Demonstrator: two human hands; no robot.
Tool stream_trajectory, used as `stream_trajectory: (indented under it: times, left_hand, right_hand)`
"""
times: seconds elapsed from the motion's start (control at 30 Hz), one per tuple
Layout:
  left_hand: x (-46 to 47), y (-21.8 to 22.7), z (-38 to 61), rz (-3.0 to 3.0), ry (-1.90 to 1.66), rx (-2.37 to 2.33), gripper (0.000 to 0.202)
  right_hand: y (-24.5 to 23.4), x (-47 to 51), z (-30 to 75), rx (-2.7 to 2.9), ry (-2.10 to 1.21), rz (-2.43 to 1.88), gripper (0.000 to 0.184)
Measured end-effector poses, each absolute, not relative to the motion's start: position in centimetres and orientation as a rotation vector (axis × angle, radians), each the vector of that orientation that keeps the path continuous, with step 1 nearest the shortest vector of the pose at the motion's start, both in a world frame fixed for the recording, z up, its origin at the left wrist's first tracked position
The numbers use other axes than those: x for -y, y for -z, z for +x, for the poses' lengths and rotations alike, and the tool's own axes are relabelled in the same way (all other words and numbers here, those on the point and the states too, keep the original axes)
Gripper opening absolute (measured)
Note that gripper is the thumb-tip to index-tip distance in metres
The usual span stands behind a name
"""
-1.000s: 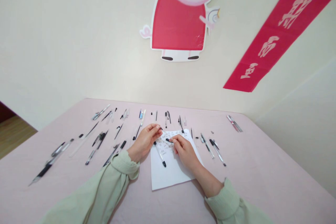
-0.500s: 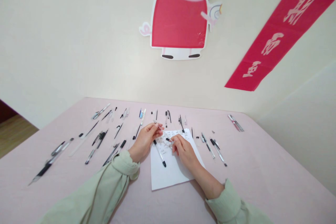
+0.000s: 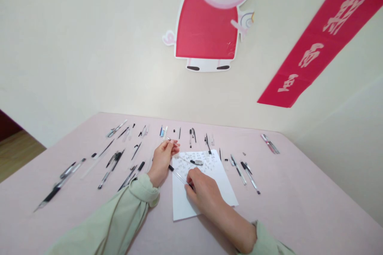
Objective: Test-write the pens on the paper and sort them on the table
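Note:
A white sheet of paper [image 3: 209,191] with scribbles lies on the pink table [image 3: 299,199] in front of me. My right hand [image 3: 202,189] rests on the paper, its fingers closed on the near end of a clear pen with a black tip [image 3: 177,173]. My left hand [image 3: 163,158] is raised just left of the paper's far corner, pinching a small thin pen part [image 3: 169,139] between its fingertips. A short black pen cap [image 3: 196,162] lies loose on the scribbled area of the paper.
Several pens and pen parts lie in rows across the table's left side [image 3: 110,165] and along the far edge [image 3: 191,135]. More pens [image 3: 247,171] lie right of the paper, and a pair [image 3: 269,143] sits near the far right corner. A wall stands behind.
My right hand let go of the black cap, pulled back toward me and took hold of the pen on the paper. My left hand lifted slightly away to the left with the small part.

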State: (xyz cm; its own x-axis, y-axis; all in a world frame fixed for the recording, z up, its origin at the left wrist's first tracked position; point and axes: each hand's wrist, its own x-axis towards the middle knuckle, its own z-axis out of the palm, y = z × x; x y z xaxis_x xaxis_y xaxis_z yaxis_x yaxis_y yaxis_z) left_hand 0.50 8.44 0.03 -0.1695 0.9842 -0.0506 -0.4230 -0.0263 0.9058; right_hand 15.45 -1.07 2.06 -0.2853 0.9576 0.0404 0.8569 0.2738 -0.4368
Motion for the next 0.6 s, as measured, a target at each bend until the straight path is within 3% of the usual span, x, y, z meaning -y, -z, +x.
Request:
stream_trajectory:
  times: [0.43,0.6]
  left_hand:
    - [-8.8,0.0,0.0,0.581,-1.517,-0.986,0.025]
    - [-9.0,-0.2,-0.1,0.525,-1.519,-0.982,0.016]
  right_hand:
    - [-1.1,-1.4,20.9,1.648,-1.029,-1.498,0.005]
    - [-0.5,-1.8,21.6,1.423,-1.049,-1.494,0.005]
